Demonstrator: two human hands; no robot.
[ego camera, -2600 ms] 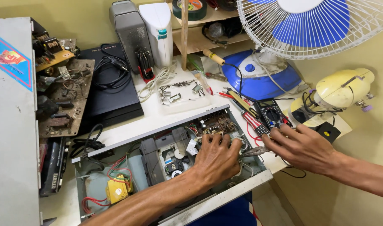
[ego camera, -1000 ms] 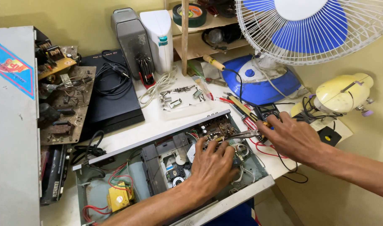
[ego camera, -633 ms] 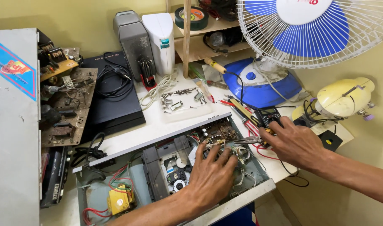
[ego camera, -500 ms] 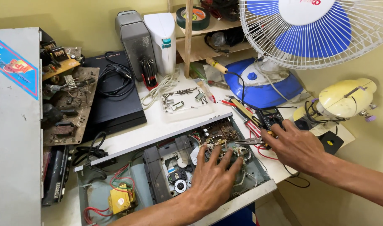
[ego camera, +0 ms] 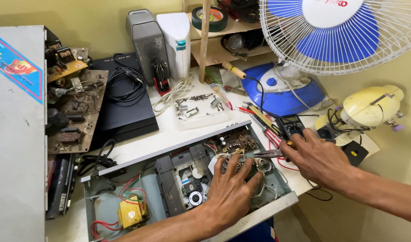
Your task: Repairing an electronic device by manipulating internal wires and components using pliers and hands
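Observation:
An opened disc player chassis [ego camera: 277, 206] lies on the white table, its green circuit board [ego camera: 234, 141], disc drive [ego camera: 190, 188] and yellow transformer [ego camera: 130, 213] exposed. My left hand [ego camera: 232, 192] presses flat inside the chassis, fingers spread over wires near the board. My right hand [ego camera: 315, 157] grips needle-nose pliers [ego camera: 269, 153] whose tips point left over the chassis's right edge, close to my left fingertips.
A table fan [ego camera: 335, 36] with blue base stands at the back right, a yellowish device [ego camera: 369, 105] beside it. Loose screws [ego camera: 196, 105], a black box [ego camera: 124, 103] with cables, old circuit boards [ego camera: 75, 112], a multimeter [ego camera: 291, 127] and a grey cabinet [ego camera: 15, 134] crowd the table.
My right hand has moved left from the multimeter area, bringing the pliers up to the chassis edge. My left hand has stayed inside the chassis, shifting slightly.

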